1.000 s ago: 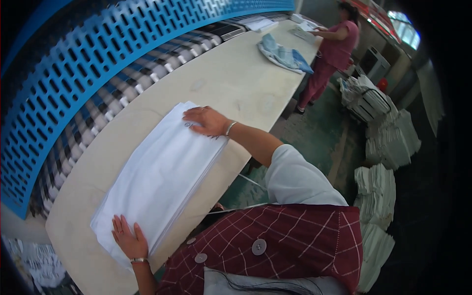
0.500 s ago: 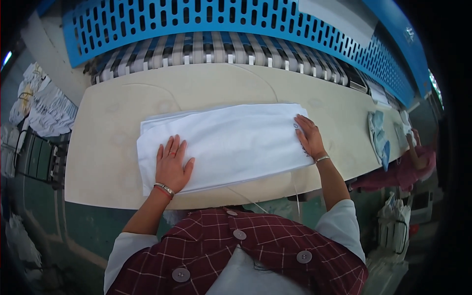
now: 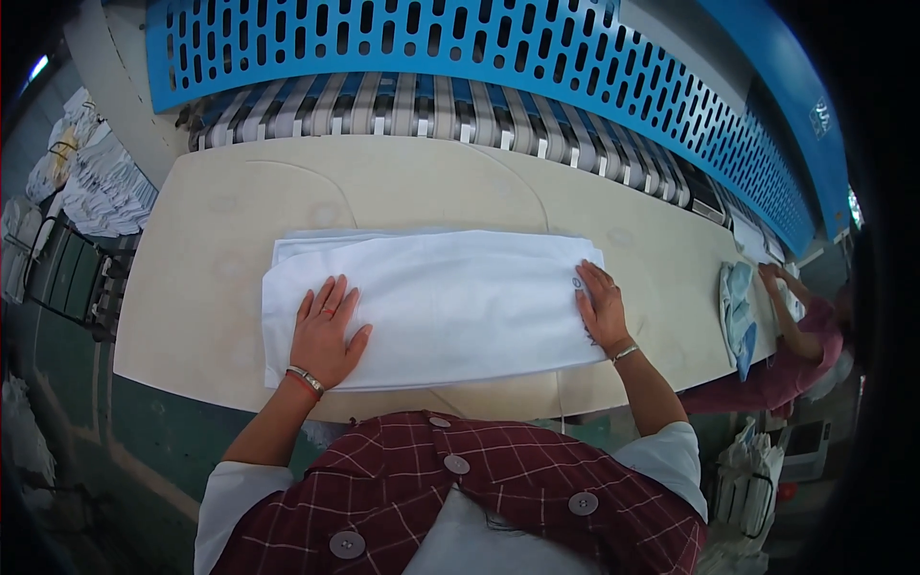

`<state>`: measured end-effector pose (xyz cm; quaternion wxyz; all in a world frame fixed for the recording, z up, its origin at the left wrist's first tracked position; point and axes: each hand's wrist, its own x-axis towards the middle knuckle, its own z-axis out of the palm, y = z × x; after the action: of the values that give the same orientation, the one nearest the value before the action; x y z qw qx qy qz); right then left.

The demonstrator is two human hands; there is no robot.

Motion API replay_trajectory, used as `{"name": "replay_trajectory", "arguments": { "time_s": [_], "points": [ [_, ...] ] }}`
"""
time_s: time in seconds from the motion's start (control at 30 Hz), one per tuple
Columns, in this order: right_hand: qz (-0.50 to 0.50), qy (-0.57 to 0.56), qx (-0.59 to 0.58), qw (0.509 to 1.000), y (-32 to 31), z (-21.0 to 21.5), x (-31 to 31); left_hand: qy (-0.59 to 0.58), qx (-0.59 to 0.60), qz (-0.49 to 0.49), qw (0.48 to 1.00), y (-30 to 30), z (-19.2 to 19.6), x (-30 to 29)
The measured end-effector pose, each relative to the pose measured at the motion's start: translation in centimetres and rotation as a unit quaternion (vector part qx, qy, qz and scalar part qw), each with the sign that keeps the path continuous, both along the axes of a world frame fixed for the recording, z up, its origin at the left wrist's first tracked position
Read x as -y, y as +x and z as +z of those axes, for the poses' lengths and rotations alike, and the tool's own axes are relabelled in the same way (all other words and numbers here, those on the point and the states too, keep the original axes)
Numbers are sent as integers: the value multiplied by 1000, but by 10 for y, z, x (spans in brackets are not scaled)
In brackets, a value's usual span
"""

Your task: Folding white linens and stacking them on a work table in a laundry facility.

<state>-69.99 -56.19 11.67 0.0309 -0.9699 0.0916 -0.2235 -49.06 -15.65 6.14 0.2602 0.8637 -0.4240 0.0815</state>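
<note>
Pressing folded white cloth [image 3: 441, 307] flat on table [image 3: 192, 287]: left hand [image 3: 326, 331], right hand [image 3: 602, 309], grip open, palms down at opposite ends.

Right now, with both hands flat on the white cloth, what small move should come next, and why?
Probably slide the cloth forward toward the striped belts: the left hand and right hand press it flat, and its far edge lies short of them.

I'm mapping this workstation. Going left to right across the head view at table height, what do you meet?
Stacked white linen → left hand on the folded white cloth → right hand → pale blue cloth → co-worker's hand.
</note>
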Motion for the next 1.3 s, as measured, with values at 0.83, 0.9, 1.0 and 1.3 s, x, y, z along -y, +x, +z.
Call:
{"name": "replay_trajectory", "arguments": {
  "time_s": [0.83,0.9,1.0,1.3],
  "points": [
    [83,-299,183,933,467,-33,178,57,-66,38,995,46,29,70],
    [80,-257,113,957,467,-27,180,61,-58,45,995,45,30,67],
    [52,-183,-40,981,438,3,168,58,-42,36,997,48,26,63],
    [230,-201,68,950,233,183,32,-121,100,116,981,133,32,105]
  ]
}}
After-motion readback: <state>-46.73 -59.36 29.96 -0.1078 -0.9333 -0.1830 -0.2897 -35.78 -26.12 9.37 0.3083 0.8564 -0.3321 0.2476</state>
